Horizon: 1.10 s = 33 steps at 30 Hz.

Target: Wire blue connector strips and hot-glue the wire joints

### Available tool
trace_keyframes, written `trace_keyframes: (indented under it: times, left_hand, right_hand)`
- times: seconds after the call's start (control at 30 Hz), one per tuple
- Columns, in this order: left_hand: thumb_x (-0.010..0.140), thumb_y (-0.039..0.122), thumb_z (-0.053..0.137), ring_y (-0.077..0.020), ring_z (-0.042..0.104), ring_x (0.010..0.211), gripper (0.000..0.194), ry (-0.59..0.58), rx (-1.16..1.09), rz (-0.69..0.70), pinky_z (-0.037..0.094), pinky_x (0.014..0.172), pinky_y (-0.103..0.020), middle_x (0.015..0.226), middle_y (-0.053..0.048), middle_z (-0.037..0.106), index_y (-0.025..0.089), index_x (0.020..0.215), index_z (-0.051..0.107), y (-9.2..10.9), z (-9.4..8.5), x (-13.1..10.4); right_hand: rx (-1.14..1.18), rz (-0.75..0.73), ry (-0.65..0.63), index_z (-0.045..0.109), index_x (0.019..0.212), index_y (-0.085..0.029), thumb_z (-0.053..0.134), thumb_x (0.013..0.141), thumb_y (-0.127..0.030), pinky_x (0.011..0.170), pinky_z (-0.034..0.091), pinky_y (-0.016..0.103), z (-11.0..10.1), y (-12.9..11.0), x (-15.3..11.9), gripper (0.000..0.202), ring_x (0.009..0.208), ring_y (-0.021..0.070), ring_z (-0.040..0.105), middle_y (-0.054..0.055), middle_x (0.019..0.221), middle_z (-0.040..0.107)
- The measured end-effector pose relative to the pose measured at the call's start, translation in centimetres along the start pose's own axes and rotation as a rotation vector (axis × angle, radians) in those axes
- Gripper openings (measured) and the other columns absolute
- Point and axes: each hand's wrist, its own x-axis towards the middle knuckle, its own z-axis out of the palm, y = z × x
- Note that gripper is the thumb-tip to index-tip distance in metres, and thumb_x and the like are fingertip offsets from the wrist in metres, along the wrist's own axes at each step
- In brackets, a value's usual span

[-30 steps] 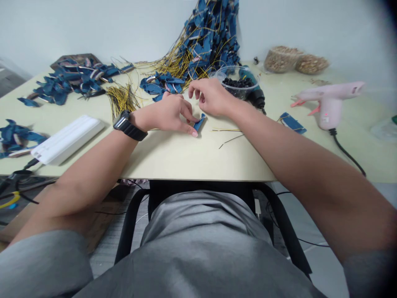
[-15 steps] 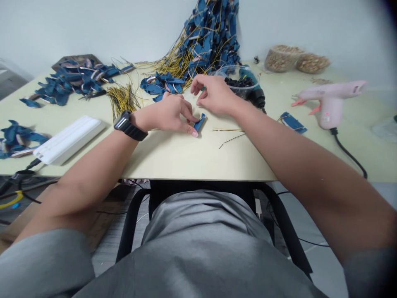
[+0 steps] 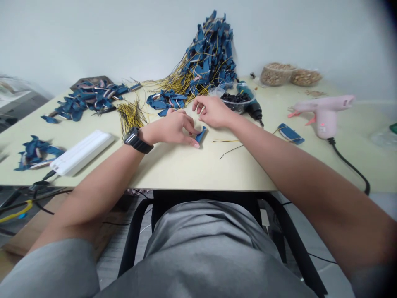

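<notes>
My left hand (image 3: 176,129), with a black watch on its wrist, is closed on a small blue strip-like piece (image 3: 201,135) at the table's middle. Thumb and fingertips lie along the piece's left side. Just beyond it, my right hand (image 3: 214,111) hovers with its fingers bent inward. Whatever those fingertips may hold is too small or hidden to make out. Close behind the right hand stands a clear round tub (image 3: 237,108) of small black parts. Thin yellow and black wires (image 3: 228,141) lie on the table, partly under my right forearm.
A tall heap of blue pieces with yellow wires (image 3: 211,54) leans on the wall. At left are a wire bundle (image 3: 132,118), blue pieces (image 3: 83,99) and a white power box (image 3: 82,152). At right lie a blue wired piece (image 3: 290,133), a pink glue gun (image 3: 327,114) and a dark-tipped tool (image 3: 256,111).
The camera has tilted up slightly, so everything appears lower. My left hand stays on the blue piece; the right hand's fingers are curled a little more.
</notes>
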Motion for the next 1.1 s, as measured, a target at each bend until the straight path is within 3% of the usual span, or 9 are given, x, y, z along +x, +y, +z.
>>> trace_keyframes:
  times: [0.13,0.37,0.57,0.83,1.1]
  left_hand:
    - [0.090,0.083,0.102,-0.0369,0.070,0.122,0.054,-0.017,0.001,-0.025,0.039,0.120,-0.054,0.114,-0.009,0.095,0.035,0.115,0.105,0.4,-0.2,-0.1]
    - [0.089,0.090,0.099,-0.0366,0.069,0.121,0.063,-0.034,-0.007,-0.025,0.037,0.119,-0.053,0.112,-0.009,0.094,0.034,0.119,0.105,0.4,-0.3,0.0]
    - [0.090,0.087,0.098,-0.0352,0.069,0.118,0.056,-0.012,-0.010,0.004,0.038,0.116,-0.051,0.112,-0.008,0.095,0.033,0.105,0.104,0.2,-0.1,0.0]
    - [0.090,0.084,0.099,-0.0354,0.070,0.120,0.056,-0.022,-0.015,-0.002,0.037,0.121,-0.053,0.117,-0.009,0.095,0.033,0.112,0.105,0.3,-0.2,-0.1]
    - [0.089,0.089,0.098,-0.0357,0.069,0.119,0.060,-0.033,-0.022,-0.010,0.037,0.116,-0.051,0.118,-0.010,0.096,0.034,0.113,0.105,0.4,-0.4,-0.1]
  right_hand:
    - [-0.017,0.003,-0.008,0.069,0.103,-0.029,0.071,0.078,0.009,0.096,0.060,0.044,0.2,0.0,-0.1,0.046,0.096,0.0280,0.070,0.005,0.107,0.080]
    - [0.059,-0.035,0.112,0.065,0.099,-0.030,0.072,0.078,0.004,0.102,0.063,0.046,0.6,0.2,0.4,0.041,0.105,0.0294,0.076,0.005,0.116,0.083]
    - [0.149,0.048,0.030,0.067,0.102,-0.029,0.087,0.075,0.006,0.089,0.063,0.046,1.1,0.4,0.5,0.049,0.091,0.0266,0.075,0.004,0.116,0.081]
    - [0.025,0.047,-0.007,0.067,0.101,-0.027,0.089,0.073,0.009,0.099,0.063,0.045,0.7,0.4,1.9,0.051,0.099,0.0268,0.072,0.003,0.107,0.077]
    - [0.013,0.019,0.021,0.065,0.101,-0.028,0.069,0.076,0.012,0.097,0.062,0.039,1.1,0.2,1.2,0.048,0.099,0.0244,0.072,0.002,0.108,0.079]
